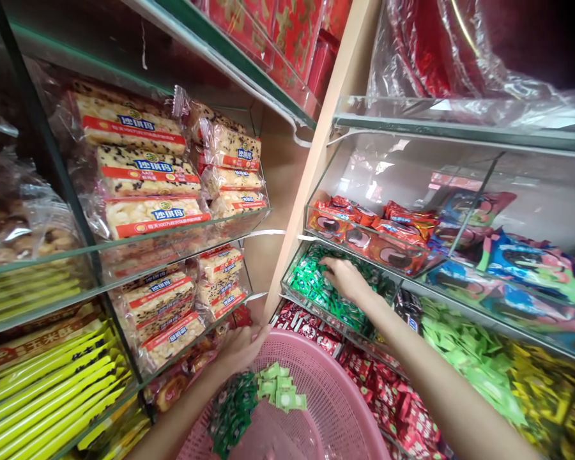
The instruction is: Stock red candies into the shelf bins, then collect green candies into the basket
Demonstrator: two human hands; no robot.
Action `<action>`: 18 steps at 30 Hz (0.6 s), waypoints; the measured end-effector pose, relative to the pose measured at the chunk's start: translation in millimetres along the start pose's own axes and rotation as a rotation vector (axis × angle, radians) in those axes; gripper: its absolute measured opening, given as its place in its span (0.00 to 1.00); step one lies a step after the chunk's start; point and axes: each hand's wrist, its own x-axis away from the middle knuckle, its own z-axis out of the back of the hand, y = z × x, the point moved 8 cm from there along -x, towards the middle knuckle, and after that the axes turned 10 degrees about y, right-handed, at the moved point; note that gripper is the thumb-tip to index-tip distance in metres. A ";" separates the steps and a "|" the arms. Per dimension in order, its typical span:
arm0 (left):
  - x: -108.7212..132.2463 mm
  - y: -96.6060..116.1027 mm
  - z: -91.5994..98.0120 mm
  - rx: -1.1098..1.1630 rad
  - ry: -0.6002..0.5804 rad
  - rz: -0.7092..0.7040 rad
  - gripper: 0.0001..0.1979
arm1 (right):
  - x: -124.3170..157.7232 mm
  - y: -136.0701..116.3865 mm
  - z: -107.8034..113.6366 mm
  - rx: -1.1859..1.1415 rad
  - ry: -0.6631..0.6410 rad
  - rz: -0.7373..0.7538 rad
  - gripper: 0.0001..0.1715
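A pink perforated basket (335,377) is at the bottom centre, with a heap of dark green packets (232,409) and some light green packets (280,386) inside. My left hand (244,345) is closed on the basket's far left rim. My right hand (342,276) reaches into a glass compartment of bright green packets (311,275), its fingertips bent down at the packets. Whether a packet is between those fingers is too small to tell.
Glass shelves hold wrapped snack bars (148,169) at left and yellow packs (52,390) below them. Right of the wooden post (311,172) are red packets (402,223), blue packs (527,255), light green packets (464,351) and dark red packets (393,396).
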 end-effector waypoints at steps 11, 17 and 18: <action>2.4 1.7 2.3 -0.001 0.017 -0.048 0.29 | 9.8 -0.3 -1.1 -0.060 0.021 0.053 0.24; 2.3 0.9 1.7 -0.003 0.013 -0.022 0.30 | 1.8 1.6 3.3 -0.399 -0.043 0.037 0.12; 2.4 1.2 2.1 0.002 0.010 -0.021 0.30 | 1.7 -1.0 3.1 -0.437 -0.063 0.049 0.11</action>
